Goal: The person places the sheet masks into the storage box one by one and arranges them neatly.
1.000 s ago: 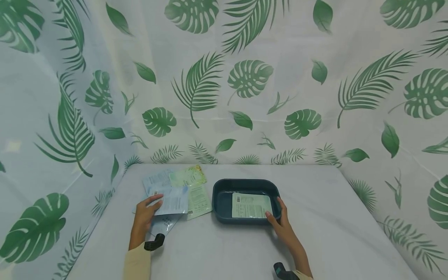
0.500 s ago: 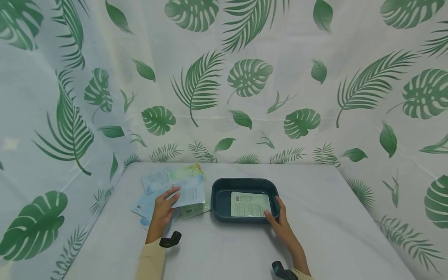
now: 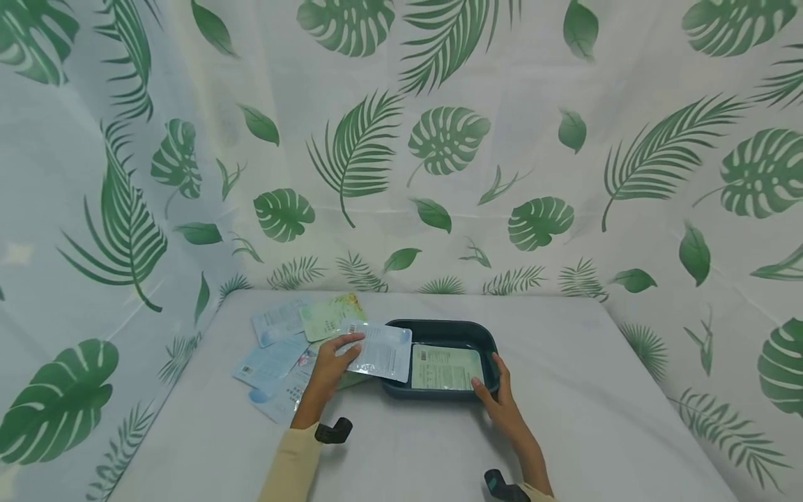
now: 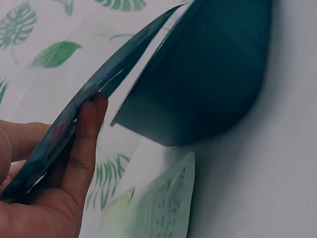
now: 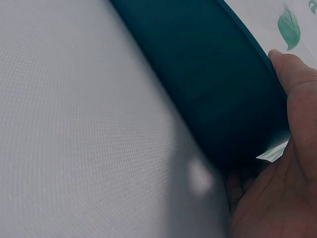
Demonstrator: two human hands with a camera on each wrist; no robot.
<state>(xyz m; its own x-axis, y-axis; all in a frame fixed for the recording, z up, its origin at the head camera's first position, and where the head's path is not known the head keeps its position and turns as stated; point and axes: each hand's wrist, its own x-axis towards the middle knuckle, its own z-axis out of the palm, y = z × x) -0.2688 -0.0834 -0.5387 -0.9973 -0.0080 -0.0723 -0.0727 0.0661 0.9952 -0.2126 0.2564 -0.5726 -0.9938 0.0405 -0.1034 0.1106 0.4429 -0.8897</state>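
My left hand [image 3: 329, 371] pinches a flat pale-blue packet [image 3: 384, 352] between thumb and fingers. In the head view the packet overlaps the left end of a dark teal rectangular tray [image 3: 442, 396]. The left wrist view shows the packet [image 4: 89, 91] edge-on, tilted, beside the tray wall [image 4: 208, 74], with the fingers on both faces. A pale-green packet [image 3: 447, 367] lies flat inside the tray. My right hand [image 3: 507, 404] grips the tray's right end, thumb at the front rim. From the right wrist, the thumb is at the rim and the other fingers are low by the tray wall [image 5: 198, 74].
Left of the tray lie several loose packets: a green-yellow packet [image 3: 331, 315] at the back, a blue packet [image 3: 272, 361] on the left, others partly covered. White cloth covers the table [image 3: 602, 390]. A leaf-printed curtain [image 3: 464, 174] stands behind.
My left hand has lifted the pale-blue packet off the pile and carried it right to the tray's left end. The right hand keeps its grip on the tray.
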